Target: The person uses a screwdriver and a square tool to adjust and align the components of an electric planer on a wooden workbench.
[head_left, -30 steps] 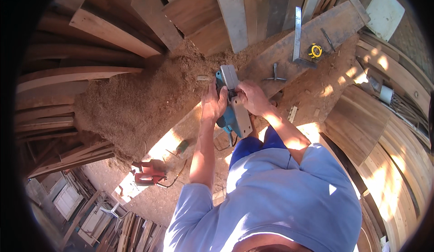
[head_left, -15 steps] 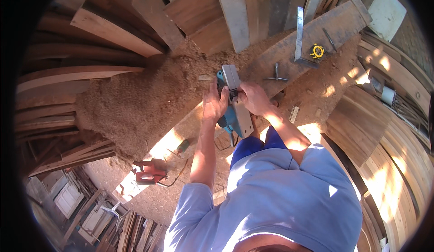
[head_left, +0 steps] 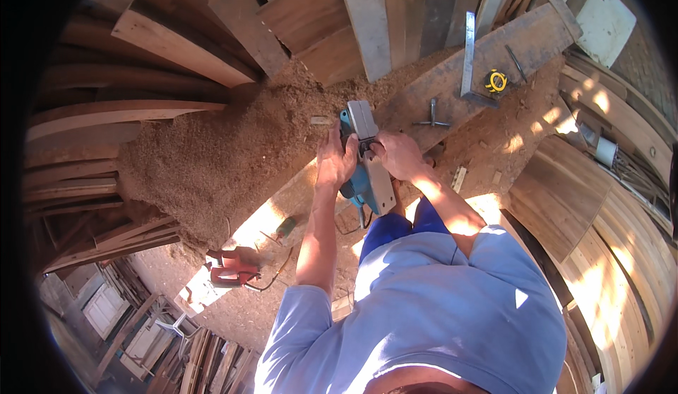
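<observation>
A blue electric hand planer [head_left: 359, 179] lies over the bench plank with its grey metal sole facing up. Along its left side my left hand [head_left: 337, 159] holds the body, fingers against the casing and thumb toward the sole. My right hand [head_left: 397, 155] is closed, its curled fingertips pressed at the dark cutter slot midway along the sole. Whether those fingertips pinch some small part there is hidden. Just right of the planer, a T-handled wrench [head_left: 432, 115] rests on the plank [head_left: 409, 104].
Farther up the plank lie a metal square [head_left: 468, 58], a yellow tape measure [head_left: 496, 80] and a dark thin rod [head_left: 516, 62]. A red power tool [head_left: 233, 268] and a green-handled screwdriver [head_left: 285, 228] sit at lower left. Sawdust [head_left: 205, 168] heaps beyond; boards [head_left: 318, 33] stand around.
My right fingers have shifted very slightly at the cutter slot. The planer, my left hand and the tools lying about stay in place.
</observation>
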`<state>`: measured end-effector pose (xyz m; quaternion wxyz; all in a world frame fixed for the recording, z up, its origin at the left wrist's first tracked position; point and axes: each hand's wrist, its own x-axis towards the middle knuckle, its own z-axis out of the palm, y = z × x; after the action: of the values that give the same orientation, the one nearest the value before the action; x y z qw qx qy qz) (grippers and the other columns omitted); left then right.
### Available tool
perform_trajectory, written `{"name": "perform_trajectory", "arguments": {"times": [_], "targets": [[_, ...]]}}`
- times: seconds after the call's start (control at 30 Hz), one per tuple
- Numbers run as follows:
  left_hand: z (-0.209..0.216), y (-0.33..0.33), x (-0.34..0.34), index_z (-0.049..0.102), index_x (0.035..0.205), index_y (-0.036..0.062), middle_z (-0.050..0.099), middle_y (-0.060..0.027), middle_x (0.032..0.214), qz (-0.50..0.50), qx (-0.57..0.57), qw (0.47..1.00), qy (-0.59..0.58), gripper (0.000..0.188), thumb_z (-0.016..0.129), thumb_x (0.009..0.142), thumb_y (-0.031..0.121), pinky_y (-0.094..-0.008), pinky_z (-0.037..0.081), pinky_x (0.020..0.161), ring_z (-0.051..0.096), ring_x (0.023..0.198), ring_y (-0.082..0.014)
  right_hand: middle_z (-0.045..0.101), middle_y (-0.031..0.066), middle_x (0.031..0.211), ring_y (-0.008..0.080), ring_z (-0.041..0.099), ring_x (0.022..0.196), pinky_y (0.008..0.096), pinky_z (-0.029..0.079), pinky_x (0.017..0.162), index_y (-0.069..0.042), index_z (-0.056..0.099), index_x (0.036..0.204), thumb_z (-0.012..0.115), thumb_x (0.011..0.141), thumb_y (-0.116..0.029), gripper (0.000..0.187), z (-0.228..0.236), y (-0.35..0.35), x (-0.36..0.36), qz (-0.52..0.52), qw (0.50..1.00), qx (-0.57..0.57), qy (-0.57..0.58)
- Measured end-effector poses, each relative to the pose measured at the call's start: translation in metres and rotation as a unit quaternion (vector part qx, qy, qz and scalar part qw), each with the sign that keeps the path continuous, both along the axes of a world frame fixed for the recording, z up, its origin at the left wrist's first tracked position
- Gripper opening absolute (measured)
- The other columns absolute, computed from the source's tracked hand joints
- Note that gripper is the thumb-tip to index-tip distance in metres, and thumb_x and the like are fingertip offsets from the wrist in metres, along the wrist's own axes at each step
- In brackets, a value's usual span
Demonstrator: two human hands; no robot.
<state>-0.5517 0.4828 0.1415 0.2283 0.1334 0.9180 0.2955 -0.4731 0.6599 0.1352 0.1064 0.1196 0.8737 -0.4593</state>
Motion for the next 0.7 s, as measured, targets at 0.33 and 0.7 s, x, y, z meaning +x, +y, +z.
{"name": "perform_trajectory", "arguments": {"times": [0.33,0.7], "targets": [[0.004,0.003,-0.001,0.040,0.148,-0.0055,0.058,-0.0312,0.133,-0.004,0.010,1.000,-0.001,0.073,0.047,0.099,0.048,-0.0525,0.033,0.114,0.052,0.126,-0.0475,0.071,0.0215,0.091,0.0464,0.066,0.091,0.0545,0.052,0.079,-0.003,0.065,0.100,0.063,0.095,-0.022,0.019,0.004,-0.002,-0.004,0.009,0.999,0.036,-0.038],[0.004,0.002,-0.001,0.039,0.150,-0.0045,0.056,-0.0319,0.136,-0.003,0.001,1.000,-0.010,0.075,0.045,0.100,0.051,-0.0526,0.032,0.116,0.049,0.131,-0.0471,0.070,0.0209,0.089,0.0473,0.066,0.087,0.0562,0.051,0.076,-0.002,0.064,0.102,0.064,0.096,-0.025,0.024,-0.005,-0.001,0.003,-0.015,0.998,-0.019,0.059]]}}
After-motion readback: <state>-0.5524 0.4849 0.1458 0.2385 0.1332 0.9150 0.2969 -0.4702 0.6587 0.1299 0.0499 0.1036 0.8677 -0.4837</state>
